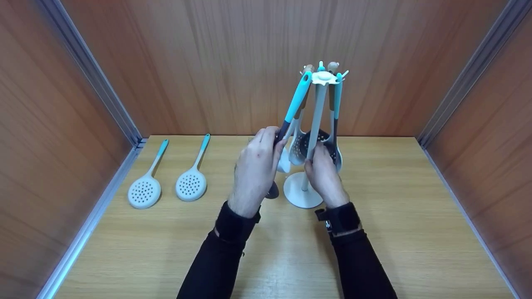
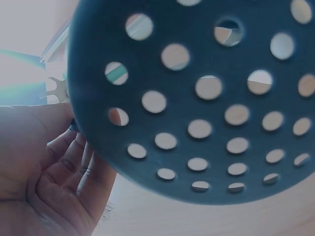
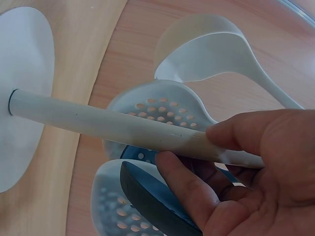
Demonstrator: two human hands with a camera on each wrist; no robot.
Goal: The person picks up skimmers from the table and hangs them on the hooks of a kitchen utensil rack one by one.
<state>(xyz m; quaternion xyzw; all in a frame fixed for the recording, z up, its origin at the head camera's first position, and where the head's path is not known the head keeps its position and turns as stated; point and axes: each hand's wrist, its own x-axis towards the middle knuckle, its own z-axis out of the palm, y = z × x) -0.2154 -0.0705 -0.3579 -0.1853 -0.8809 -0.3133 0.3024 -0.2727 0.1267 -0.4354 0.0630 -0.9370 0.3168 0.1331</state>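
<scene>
In the head view my left hand (image 1: 255, 166) grips a dark skimmer by the dark neck below its turquoise handle (image 1: 297, 97). The handle's holed end leans against the top of a white utensil stand (image 1: 319, 112); whether a hook passes through the hole I cannot tell. Round holes fill the skimmer's head (image 2: 211, 113), close up in the left wrist view. My right hand (image 1: 326, 174) holds the stand's pole (image 3: 113, 125) between thumb and fingers. Around it hang a pale ladle (image 3: 197, 64), a light perforated skimmer (image 3: 172, 101) and a dark utensil (image 3: 157, 191), partly hidden.
Two white skimmers with turquoise handles lie on the table to the left, an outer one (image 1: 144, 192) and an inner one (image 1: 191, 185). The stand's round base (image 1: 297, 195) rests on the table. Wooden panels (image 1: 232, 62) rise behind and at both sides.
</scene>
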